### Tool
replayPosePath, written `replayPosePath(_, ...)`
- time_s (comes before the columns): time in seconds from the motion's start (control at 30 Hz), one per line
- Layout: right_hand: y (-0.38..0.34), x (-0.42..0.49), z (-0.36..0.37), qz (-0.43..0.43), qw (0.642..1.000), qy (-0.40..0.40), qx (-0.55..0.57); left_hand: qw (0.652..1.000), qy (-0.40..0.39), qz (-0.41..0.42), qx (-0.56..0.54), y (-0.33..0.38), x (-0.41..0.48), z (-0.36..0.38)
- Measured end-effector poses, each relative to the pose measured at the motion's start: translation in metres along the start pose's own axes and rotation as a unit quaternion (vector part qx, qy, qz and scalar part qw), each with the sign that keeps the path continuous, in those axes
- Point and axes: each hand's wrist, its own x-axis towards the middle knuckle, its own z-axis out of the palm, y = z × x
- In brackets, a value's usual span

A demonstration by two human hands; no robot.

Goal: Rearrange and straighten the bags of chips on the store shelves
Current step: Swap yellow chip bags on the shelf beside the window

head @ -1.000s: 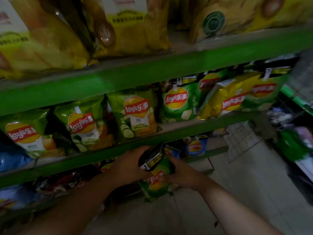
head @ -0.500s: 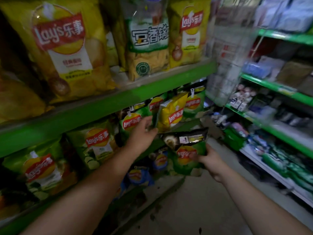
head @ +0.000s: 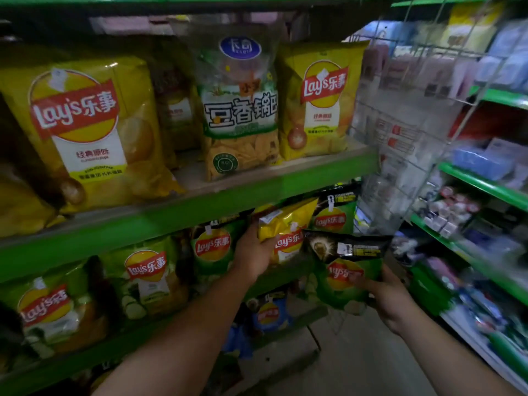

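Green bag [head: 337, 291] between right fingers [head: 370, 285]

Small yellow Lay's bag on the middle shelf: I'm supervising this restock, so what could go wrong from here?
The left hand grips the tilted small yellow foil Lay's bag by one side; pulling could drag the neighbouring green bag off the green metal shelf. The right hand pinches the green black-topped Lay's bag low, so it may slip.

Big chip bags [head: 85, 132] on upper shelf [head: 200, 207], small bags [head: 145, 281] in a row on shelf below [head: 100, 352]. Left hand [head: 253, 252] grips tilted bag [head: 288, 227] there; right hand [head: 391, 298] holds loose bag [head: 347, 270] out front, just right of it.
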Motion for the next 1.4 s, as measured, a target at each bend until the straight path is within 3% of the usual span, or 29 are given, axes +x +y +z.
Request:
replayPosePath(0.1, -0.009, 0.018, 0.002, -0.012, 1.0, -0.018, -0.001, 0.995, 0.091, 0.013, -0.044, 0.008, -0.012, -0.007)
replayPosePath(0.23, -0.017, 0.039, 0.019, -0.015, 0.998, -0.053, 0.006, 0.981, 0.093, -0.014, -0.171, 0.006, -0.039, -0.035)
replayPosePath(0.4, -0.02, 0.055, 0.063, -0.018, 0.994, -0.096, -0.039, 0.975, 0.139, -0.017, -0.175, -0.013, -0.081, -0.082)
replayPosePath(0.63, -0.024, 0.08, 0.12, 0.007, 0.976, -0.135, -0.172, 0.974, 0.143, -0.016, -0.176, -0.026, -0.119, -0.116)
replayPosePath(0.9, -0.038, 0.098, 0.133, 0.046, 0.975, -0.138, -0.17, 0.971, 0.148, -0.01, -0.189, -0.021, -0.133, -0.127)
replayPosePath(1.1, -0.031, 0.092, 0.128, 0.009, 0.959, -0.143, -0.245, 0.974, 0.138, -0.01, -0.18, -0.021, -0.13, -0.124)
replayPosePath(1.2, -0.034, 0.086, 0.126, -0.045, 0.93, -0.111, -0.348, 0.979, 0.113, -0.015, -0.167, -0.016, -0.135, -0.122)
replayPosePath(1.3, -0.043, 0.073, 0.12, -0.149, 0.851, -0.059, -0.501, 0.983, 0.09, -0.021, -0.158, -0.01, -0.14, -0.122)
replayPosePath(1.4, -0.058, 0.048, 0.115, -0.261, 0.806, 0.017, -0.531, 0.985, 0.068, -0.027, -0.153, -0.003, -0.145, -0.126)
